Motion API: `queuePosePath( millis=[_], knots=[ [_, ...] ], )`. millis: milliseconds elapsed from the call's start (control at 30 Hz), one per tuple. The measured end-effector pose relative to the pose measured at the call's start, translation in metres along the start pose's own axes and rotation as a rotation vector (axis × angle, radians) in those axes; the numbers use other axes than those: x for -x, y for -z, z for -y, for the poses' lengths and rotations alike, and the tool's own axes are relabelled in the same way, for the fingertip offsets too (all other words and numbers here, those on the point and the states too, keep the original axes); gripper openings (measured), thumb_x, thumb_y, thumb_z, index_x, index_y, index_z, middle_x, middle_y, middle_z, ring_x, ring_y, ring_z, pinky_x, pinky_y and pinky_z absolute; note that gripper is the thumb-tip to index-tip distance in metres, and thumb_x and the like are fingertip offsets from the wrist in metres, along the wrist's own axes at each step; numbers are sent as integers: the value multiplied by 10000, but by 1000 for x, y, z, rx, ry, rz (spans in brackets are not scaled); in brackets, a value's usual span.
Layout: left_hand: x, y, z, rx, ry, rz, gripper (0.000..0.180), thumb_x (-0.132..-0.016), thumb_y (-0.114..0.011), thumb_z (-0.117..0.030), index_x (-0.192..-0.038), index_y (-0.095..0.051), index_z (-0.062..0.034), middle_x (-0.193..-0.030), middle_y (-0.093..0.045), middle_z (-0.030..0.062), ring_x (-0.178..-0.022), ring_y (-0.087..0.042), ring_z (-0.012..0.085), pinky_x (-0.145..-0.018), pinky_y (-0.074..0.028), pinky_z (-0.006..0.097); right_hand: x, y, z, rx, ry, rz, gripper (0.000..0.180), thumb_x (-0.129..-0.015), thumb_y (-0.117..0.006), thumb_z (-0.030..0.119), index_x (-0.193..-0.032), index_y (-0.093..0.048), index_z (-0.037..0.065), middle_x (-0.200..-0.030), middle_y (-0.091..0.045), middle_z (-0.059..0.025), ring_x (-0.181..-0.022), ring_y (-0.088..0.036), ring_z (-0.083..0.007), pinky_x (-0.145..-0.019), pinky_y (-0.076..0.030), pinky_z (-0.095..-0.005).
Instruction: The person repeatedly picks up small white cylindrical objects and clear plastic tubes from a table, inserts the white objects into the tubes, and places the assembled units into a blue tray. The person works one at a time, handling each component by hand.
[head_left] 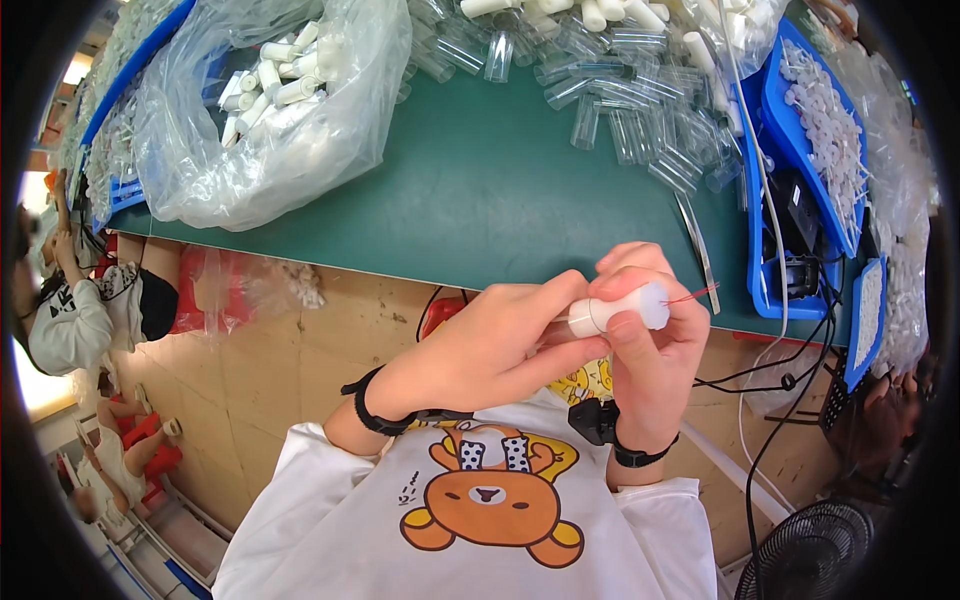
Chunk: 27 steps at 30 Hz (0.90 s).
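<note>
Your right hand (655,340) wraps its fingers around a short white plastic tube (622,310), smooth and round, held level just over the near edge of the green mat (490,190). A thin red wire (692,295) pokes out of the tube's rounded right end. Your left hand (490,345) pinches the tube's left end between thumb and fingertips, where a clear ring joins the white body. Both hands are closed on the same piece, close to your chest.

Beyond your hands the mat is matte and flat. At its far edge lies a heap of clear tubes (620,100), glassy and hollow. To the left, a crinkled clear bag (260,130) holds more white tubes. On the right, a blue tray (815,130) carries rows of small white caps.
</note>
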<state>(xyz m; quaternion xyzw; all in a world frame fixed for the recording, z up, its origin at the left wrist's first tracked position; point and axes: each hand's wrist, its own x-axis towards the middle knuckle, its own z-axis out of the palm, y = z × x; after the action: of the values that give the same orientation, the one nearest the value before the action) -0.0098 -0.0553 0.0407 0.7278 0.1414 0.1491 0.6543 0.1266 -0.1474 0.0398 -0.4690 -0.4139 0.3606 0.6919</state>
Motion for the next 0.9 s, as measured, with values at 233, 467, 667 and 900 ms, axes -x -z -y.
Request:
queuePosePath(
  millis=[233, 467, 667, 900],
  knots=[
    [1, -3, -3, -219, -156, -113, 222, -852, -637, -142, -921, -474, -10, -651, -529, 109, -578, -554, 295, -526, -412, 371, 7, -5, -4, -81, -93, -30, 256, -781, -676, 7, -1035, -656, -16, -1189, -527, -124, -985, -539, -187, -869, -444, -322],
    [8, -3, -12, -293, -131, -71, 225, -832, -654, -158, -882, -488, -16, -640, -519, 105, -581, -546, 294, -536, -411, 384, 7, 9, -3, -61, 97, 61, 183, -749, -656, -14, -930, -650, -35, -937, -639, -148, -902, -580, -243, -815, -462, -350],
    [10, -10, -11, -259, -156, -88, 232, -807, -661, -149, -912, -508, -9, -689, -551, 127, -629, -568, 313, -561, -439, 395, 15, 0, -14, -99, 126, 28, 119, -745, -637, -24, -864, -642, -16, -1019, -622, -168, -986, -548, -269, -852, -452, -393],
    [13, -11, -21, -210, -108, -26, 250, -813, -656, -159, -935, -514, 6, -701, -556, 129, -636, -587, 305, -566, -450, 383, 22, -3, -13, -242, 111, 91, 191, -778, -673, 90, -937, -654, -14, -1138, -582, -224, -1107, -513, -323, -935, -427, -450]
  ],
)
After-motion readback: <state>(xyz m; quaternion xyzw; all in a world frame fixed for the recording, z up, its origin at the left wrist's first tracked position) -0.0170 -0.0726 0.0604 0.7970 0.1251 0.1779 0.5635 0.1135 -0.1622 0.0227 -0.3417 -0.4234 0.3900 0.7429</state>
